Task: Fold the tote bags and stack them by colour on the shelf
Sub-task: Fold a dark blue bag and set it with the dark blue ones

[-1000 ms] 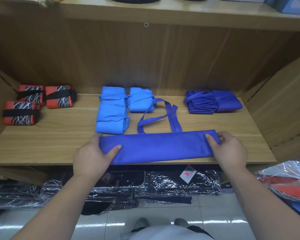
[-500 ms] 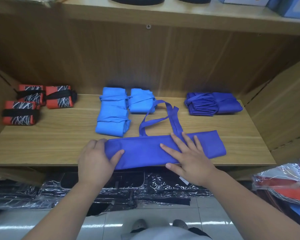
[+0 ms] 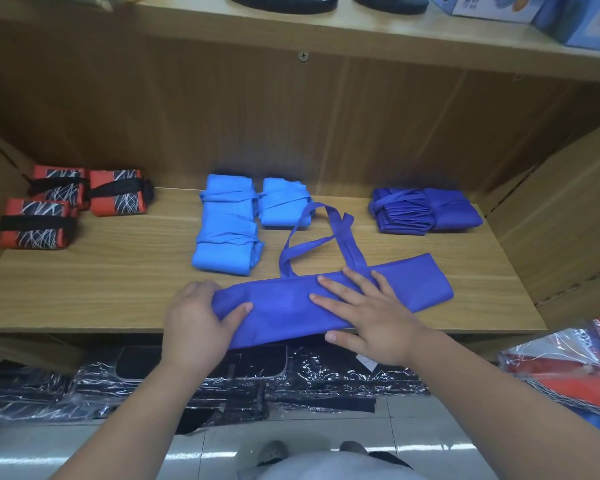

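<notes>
Plastic-wrapped packs [image 3: 222, 379] sat below the shelf [image 3: 101, 289] front edge. Dark blue tote bag [image 3: 413, 285], folded into a long strip, lay along that edge, its near-left part overhanging. Left hand [image 3: 201, 317] pinched the strip's left end, thumb on top, fingers round the end. Right hand [image 3: 371, 317] pressed flat on the strip's middle, fingers spread. Strip's right end lay free. Bare wood on both sides. Handles [image 3: 354, 252] trailed back toward the light blue folded bags [image 3: 227, 233]. Dark blue pile [image 3: 426, 211] back right, red bags [image 3: 66, 209] back left.

The long bag [image 3: 281, 306] lies at the shelf [image 3: 84, 289] front, folded bundles [image 3: 227, 237] behind it.
</notes>
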